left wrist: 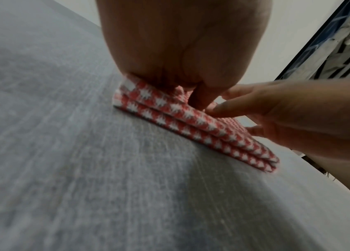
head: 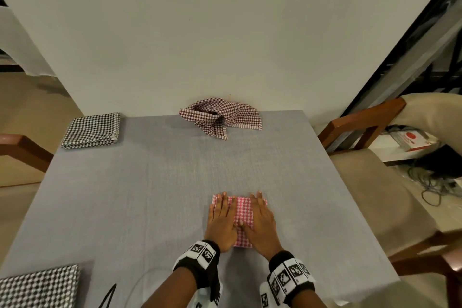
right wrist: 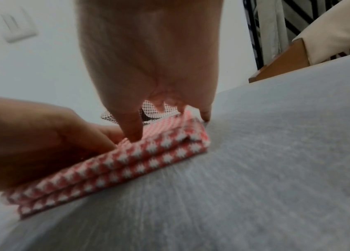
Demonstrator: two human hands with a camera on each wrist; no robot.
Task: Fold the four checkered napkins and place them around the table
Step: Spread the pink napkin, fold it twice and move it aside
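Note:
A red-and-white checkered napkin [head: 243, 217] [left wrist: 193, 125] [right wrist: 126, 163] lies folded into a small thick rectangle near the front of the grey table [head: 155, 182]. My left hand [head: 222, 220] [left wrist: 180, 51] presses flat on its left half, fingers straight. My right hand [head: 261, 222] [right wrist: 150, 59] presses flat on its right half, and the thumbs meet in the middle. A black-and-white folded napkin [head: 92, 130] lies at the far left corner, another [head: 40, 287] at the near left corner. A dark red checkered napkin [head: 221, 117] lies crumpled at the far edge by the wall.
The table stands against a pale wall [head: 200, 32]. A wooden chair with a beige cushion [head: 375, 157] stands at the right side, another chair's back [head: 22, 150] at the left. A thin cable [head: 110, 295] crosses the near edge.

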